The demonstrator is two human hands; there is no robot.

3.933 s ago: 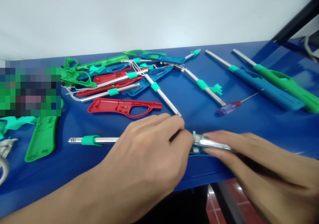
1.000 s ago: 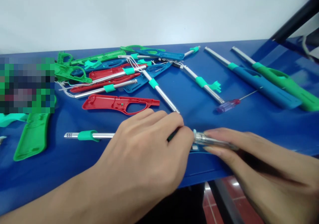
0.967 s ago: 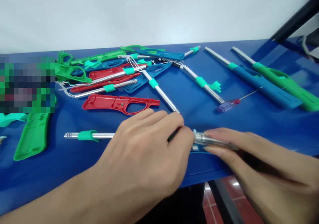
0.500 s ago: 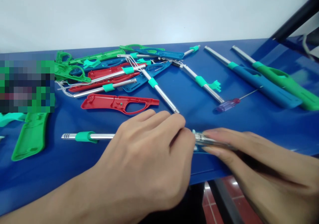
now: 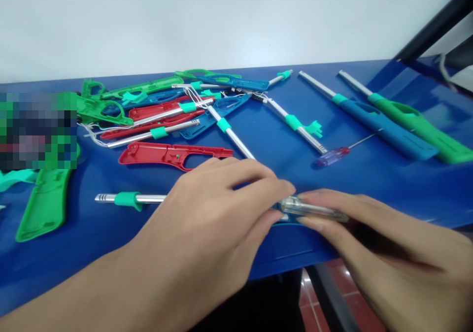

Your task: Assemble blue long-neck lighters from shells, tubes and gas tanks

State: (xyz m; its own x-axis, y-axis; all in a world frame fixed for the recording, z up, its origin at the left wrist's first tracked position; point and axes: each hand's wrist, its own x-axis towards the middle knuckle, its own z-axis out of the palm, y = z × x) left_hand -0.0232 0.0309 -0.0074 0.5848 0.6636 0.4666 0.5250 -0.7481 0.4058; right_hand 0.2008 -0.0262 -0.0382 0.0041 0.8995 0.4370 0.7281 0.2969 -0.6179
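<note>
My right hand (image 5: 373,243) pinches a clear fuel canister (image 5: 314,210) between thumb and fingers, with the canister's capped end toward the left. At that end, the thumb and index finger of my left hand (image 5: 214,223) bend together; what they grip is hidden. Beneath both hands shows a strip of blue lighter casing (image 5: 290,219) lying on the table. From behind my left hand a metal lighter tube (image 5: 152,198) sticks out to the left, with a green collar (image 5: 126,199) around it. A red casing half (image 5: 158,155) lies just beyond my left hand.
Green, red and blue casing halves and wired metal tubes pile up on the blue table (image 5: 111,248). A screwdriver (image 5: 332,156) lies at right, near a blue lighter (image 5: 388,125) and a green lighter (image 5: 414,120). A green casing half (image 5: 44,204) is at left.
My left hand has loosened from a fist-like grip, its index finger and thumb now stretched farther out at the canister's end. The canister has shifted slightly left in my right hand's pinch.
</note>
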